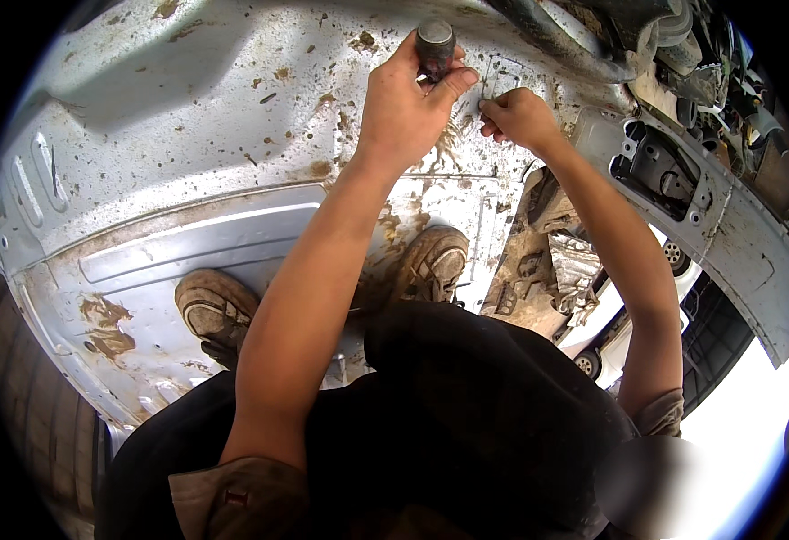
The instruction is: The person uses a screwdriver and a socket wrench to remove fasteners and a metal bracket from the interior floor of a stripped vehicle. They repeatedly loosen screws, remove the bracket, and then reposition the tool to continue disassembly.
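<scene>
My left hand [403, 112] is closed around a dark, stubby tool with a round grey end [437, 40]. That end points up at me, and the rest is hidden by my fingers, so I cannot tell its exact kind. A little to the right, my right hand [522, 119] has its thumb and fingers pinched together just over the metal panel. Whatever sits in that pinch is too small or too covered to make out. Under both hands lies a silver-white vehicle panel [232, 135], spattered with brown dirt and rust.
My worn shoes [435, 261] stand on the dirty panel. Dark hoses and mechanical parts [682, 45] crowd the upper right, beside a body frame piece with an opening [660, 171]. Through a gap on the right, littered ground [529, 270] and white vehicles show below.
</scene>
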Demonstrator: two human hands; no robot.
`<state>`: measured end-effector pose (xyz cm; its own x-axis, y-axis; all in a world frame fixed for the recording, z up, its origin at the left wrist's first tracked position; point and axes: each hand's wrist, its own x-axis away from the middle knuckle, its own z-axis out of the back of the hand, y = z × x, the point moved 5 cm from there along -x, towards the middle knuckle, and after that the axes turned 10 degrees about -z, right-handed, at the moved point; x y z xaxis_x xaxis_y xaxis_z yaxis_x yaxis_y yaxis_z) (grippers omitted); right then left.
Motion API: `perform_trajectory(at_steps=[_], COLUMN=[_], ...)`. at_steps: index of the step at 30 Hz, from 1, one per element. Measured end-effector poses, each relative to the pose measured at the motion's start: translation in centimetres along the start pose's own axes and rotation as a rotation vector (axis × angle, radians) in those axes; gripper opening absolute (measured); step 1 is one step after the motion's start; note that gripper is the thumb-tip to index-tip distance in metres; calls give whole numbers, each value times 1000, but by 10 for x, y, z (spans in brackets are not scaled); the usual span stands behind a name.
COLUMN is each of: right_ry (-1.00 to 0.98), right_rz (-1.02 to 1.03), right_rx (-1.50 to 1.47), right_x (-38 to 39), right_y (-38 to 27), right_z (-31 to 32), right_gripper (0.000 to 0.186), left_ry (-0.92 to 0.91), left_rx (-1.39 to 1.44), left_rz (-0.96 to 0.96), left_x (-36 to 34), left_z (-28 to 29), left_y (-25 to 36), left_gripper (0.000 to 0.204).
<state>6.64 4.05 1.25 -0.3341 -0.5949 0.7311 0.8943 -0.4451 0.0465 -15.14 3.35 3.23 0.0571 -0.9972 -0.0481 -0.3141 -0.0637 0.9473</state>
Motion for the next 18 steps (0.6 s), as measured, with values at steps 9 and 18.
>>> perform_trajectory(at_steps=[9, 18], right_ry=[385, -751], right_rz=[243, -365], right_rx=[711, -1581], right_x=[37, -4], right_y=[-39, 17], right_z=[4, -54], right_gripper=[33, 31], left_ry=[-67, 26], left_rx=[-63, 81], left_rz=[-82, 1], left_x=[1, 5], left_z=[-8, -12], left_y=[8, -1], left_gripper=[26, 24])
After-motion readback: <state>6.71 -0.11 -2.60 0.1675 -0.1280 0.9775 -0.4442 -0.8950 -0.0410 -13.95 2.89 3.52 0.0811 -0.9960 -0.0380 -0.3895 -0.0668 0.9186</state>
